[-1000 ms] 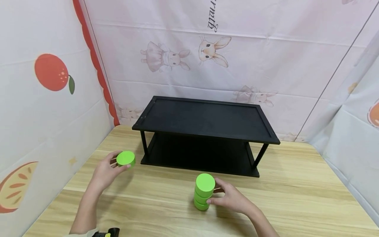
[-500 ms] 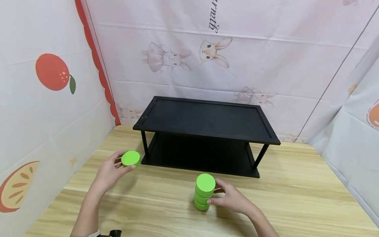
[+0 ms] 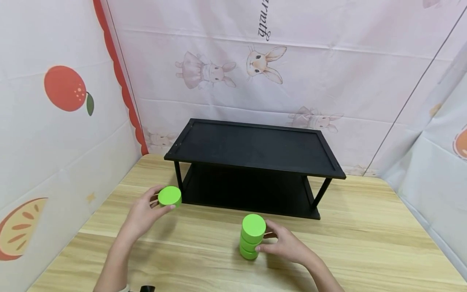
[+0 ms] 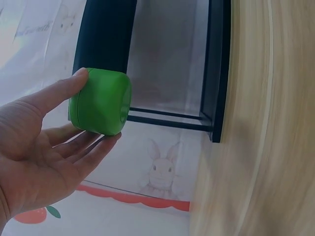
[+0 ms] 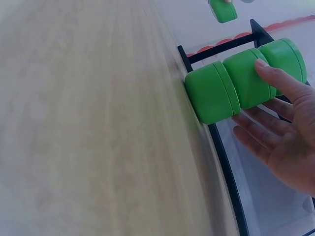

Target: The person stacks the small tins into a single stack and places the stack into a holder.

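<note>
My left hand (image 3: 140, 215) holds a small round green jar (image 3: 170, 196) in the air between thumb and fingertips, left of the black rack's front corner. In the left wrist view a seam near one end of this jar (image 4: 101, 101) suggests a lid. Three like green jars form an upright stack (image 3: 253, 233) on the table, in front of the rack. My right hand (image 3: 284, 241) grips the stack from its right side. As the right wrist view shows, the thumb lies on the middle jar (image 5: 246, 81) and the fingers reach along the other side.
Behind the hands stands a low two-tier black rack (image 3: 255, 146) with thin posts. The wood-grain table (image 3: 197, 243) extends around it. Printed cloth walls (image 3: 219, 61) close off the back, left and right sides.
My left hand has carried its green jar steadily rightward, toward the rack's left front corner and nearer the stack. My right hand and the stacked jars have stayed in place.
</note>
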The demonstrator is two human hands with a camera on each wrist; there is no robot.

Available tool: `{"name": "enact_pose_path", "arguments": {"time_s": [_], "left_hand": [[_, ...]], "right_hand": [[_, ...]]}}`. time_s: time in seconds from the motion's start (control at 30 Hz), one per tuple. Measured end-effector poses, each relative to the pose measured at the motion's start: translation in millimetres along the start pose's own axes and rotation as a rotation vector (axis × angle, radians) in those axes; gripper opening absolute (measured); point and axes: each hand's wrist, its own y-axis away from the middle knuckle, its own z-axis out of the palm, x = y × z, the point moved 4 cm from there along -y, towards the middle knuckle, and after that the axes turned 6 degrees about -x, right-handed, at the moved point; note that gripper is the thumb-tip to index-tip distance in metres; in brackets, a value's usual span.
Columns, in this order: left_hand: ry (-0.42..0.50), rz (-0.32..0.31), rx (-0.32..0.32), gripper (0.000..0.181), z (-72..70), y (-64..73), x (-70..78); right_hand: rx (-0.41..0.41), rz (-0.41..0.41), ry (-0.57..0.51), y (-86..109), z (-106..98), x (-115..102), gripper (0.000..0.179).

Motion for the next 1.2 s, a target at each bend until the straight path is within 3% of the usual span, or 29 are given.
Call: {"name": "enact_pose_path", "arguments": {"time_s": [0.3,0.67,1.2], "left_hand": [[0.014,-0.009,-0.031,0.067,11.4,-0.5,11.6],[0.009,-0.02,-0.044,0.065,18.7,-3.0,15.4],[-0.025,0.002,-0.058,0.065,23.6,-4.2,32.5]], "right_hand": [[-0.003,-0.009,0.001,6.4,-3.2,-33.2,0.057],[-0.009,-0.001,0.015,-0.3,-0.2,3.7,0.062],[-0.009,0.001,0.035,-1.6,-0.8,6.3,0.06]]}}
